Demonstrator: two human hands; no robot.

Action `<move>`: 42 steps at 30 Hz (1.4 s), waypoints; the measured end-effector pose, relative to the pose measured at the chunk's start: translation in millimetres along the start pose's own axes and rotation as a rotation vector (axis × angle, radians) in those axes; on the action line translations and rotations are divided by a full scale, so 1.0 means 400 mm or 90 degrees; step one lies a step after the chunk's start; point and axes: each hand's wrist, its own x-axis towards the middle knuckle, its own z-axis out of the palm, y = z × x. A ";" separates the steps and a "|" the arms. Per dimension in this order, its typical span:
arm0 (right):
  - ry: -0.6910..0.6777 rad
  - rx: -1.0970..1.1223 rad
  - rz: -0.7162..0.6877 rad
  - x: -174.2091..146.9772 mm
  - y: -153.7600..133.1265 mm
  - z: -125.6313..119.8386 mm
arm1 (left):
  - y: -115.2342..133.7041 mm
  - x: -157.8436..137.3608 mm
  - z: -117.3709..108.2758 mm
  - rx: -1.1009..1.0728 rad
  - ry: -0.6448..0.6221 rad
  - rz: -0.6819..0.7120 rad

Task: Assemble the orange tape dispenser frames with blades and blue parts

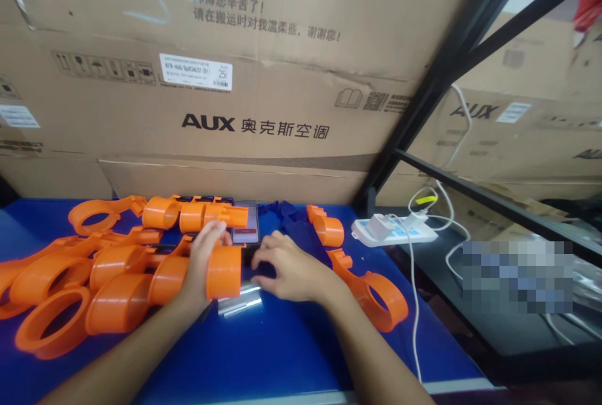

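An orange plastic ring-shaped part point(224, 273) is in my left hand point(203, 261), whose fingers are wrapped round its left and upper side. Close by on the right, my right hand point(288, 267) has its fingers curled inward beside a dark piece point(246, 259) at the orange part's edge. What those fingertips pinch is hidden. Below the hands, a shiny silver piece point(241, 300) lies on the blue tabletop point(291, 355). Behind the hands is a phone point(246, 223) with a lit screen.
Several more orange ring parts point(117, 303) crowd the left side. Others, such as one orange ring point(383, 301), lie to the right near dark blue pieces point(301, 229). A white power strip point(399, 231) with cables sits beyond the right edge. A large carton point(235, 98) stands behind, beside a black frame point(423, 94).
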 end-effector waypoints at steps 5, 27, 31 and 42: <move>-0.101 -0.025 0.007 0.003 -0.019 0.027 | -0.008 -0.010 0.005 0.003 0.008 -0.002; -0.109 0.062 -0.017 0.002 -0.014 0.012 | -0.025 -0.004 -0.002 0.000 -0.006 0.038; -0.106 0.067 -0.016 0.001 -0.008 0.010 | -0.024 -0.004 -0.002 0.003 -0.009 0.034; -0.107 0.001 0.013 0.004 -0.008 0.026 | -0.026 -0.012 -0.003 0.007 -0.005 0.021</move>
